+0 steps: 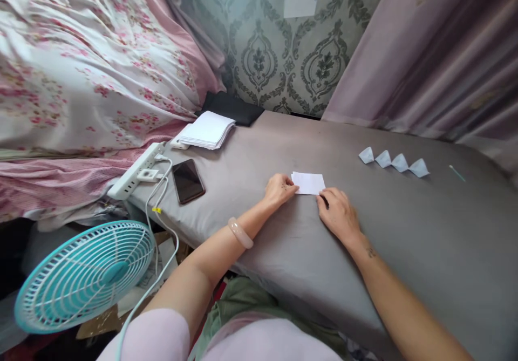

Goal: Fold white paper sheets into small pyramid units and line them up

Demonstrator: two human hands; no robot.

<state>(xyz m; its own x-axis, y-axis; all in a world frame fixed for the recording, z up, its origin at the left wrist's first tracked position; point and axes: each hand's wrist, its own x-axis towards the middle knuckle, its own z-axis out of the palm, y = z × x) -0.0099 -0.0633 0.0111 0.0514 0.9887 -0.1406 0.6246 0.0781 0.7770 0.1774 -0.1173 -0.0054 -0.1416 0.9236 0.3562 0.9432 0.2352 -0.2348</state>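
Observation:
A small white sheet of paper (308, 183), seemingly folded, lies on the grey-covered table (259, 231) between my hands. My left hand (280, 189) pinches its left edge, thumb and fingers together. At the lower right corner, my right hand (339, 213) has thumb and fingertips closed on the paper, with a gap showing between thumb and palm. Off to the right stands a row of several small folded paper shapes (400, 162), pale and pointed.
A stack of white paper (208, 129) rests at the back left, by a black flat item (232, 108). Nearer are a phone (188, 181) and a power strip (136, 171) with cables. A turquoise fan (87, 274) stands below left. A thin stick (457, 173) lies far right.

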